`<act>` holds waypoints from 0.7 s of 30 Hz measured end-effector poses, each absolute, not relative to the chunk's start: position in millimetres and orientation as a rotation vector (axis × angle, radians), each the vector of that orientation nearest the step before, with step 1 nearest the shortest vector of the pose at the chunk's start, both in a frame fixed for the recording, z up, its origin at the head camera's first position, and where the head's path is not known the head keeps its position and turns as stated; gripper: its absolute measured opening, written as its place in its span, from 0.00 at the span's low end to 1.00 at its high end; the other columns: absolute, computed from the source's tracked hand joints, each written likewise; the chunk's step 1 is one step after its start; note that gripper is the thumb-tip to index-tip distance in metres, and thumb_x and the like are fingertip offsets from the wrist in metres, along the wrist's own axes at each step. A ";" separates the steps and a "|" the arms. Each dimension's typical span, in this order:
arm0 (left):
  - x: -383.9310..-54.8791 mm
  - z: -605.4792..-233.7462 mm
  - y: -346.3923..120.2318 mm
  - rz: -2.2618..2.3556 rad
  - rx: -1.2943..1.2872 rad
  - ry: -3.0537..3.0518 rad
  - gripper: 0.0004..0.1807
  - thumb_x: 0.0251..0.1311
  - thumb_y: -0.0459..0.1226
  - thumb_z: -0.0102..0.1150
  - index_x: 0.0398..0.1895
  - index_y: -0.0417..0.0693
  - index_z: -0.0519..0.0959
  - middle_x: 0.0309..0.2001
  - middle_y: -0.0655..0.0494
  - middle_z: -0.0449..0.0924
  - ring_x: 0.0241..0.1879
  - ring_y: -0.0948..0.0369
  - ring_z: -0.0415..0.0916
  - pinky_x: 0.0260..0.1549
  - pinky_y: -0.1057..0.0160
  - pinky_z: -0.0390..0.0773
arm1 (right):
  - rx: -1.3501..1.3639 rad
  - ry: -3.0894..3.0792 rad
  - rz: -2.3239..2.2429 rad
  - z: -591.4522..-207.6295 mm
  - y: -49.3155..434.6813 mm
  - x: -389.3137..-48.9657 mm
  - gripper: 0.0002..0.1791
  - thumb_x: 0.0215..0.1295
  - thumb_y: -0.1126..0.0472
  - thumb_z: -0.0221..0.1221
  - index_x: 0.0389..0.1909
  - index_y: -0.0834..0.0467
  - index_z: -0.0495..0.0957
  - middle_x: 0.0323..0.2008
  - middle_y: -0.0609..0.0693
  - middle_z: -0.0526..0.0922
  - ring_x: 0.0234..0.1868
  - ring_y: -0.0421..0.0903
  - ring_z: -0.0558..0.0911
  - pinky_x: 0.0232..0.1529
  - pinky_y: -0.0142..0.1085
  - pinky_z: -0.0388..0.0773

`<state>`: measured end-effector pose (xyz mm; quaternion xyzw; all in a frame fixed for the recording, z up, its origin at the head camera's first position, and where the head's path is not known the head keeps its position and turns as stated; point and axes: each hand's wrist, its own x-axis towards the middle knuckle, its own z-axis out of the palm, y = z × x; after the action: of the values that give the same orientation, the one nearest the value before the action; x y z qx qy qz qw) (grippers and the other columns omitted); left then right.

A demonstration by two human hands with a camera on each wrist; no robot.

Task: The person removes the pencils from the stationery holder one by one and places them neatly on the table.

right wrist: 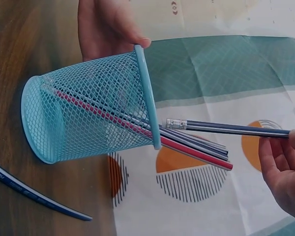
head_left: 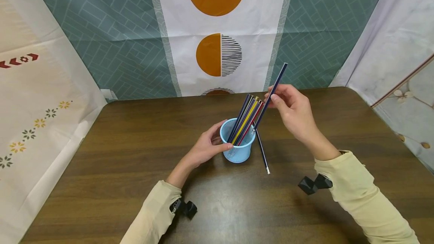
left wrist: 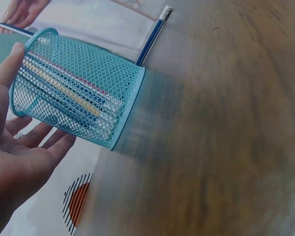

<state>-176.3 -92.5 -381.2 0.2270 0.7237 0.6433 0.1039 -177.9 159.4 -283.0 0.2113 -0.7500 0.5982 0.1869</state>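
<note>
A light-blue wire-mesh pencil cup stands on the table. My left hand holds it from the left, thumb at the rim and fingers along the far side. Several pencils, dark blue, yellow and red, lean inside it toward the right. With thumb and fingers my right hand pinches a dark blue striped pencil near its upper part. In the right wrist view this pencil's eraser end points down, right at the cup's mouth. Another dark blue pencil lies on the table beside the cup, partly hidden behind it.
The brown wooden table ends at a patterned cloth backdrop behind the cup. Light cloths hang on the left and right sides. A small black camera sits on the left wrist, another on the right.
</note>
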 end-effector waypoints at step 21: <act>-176.9 -383.1 -92.5 1.915 0.690 2.122 0.41 0.56 0.29 0.68 0.72 0.41 0.60 0.63 0.41 0.68 0.60 0.48 0.69 0.57 0.57 0.72 | 0.517 -2.210 1.559 -288.6 167.8 -176.3 0.10 0.67 0.74 0.56 0.47 0.73 0.75 0.41 0.65 0.81 0.33 0.38 0.79 0.40 0.25 0.78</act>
<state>-176.9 -92.5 -383.1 0.2334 0.7180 0.6479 0.1006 -176.3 167.8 -288.6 0.1841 -0.7875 0.5556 0.1931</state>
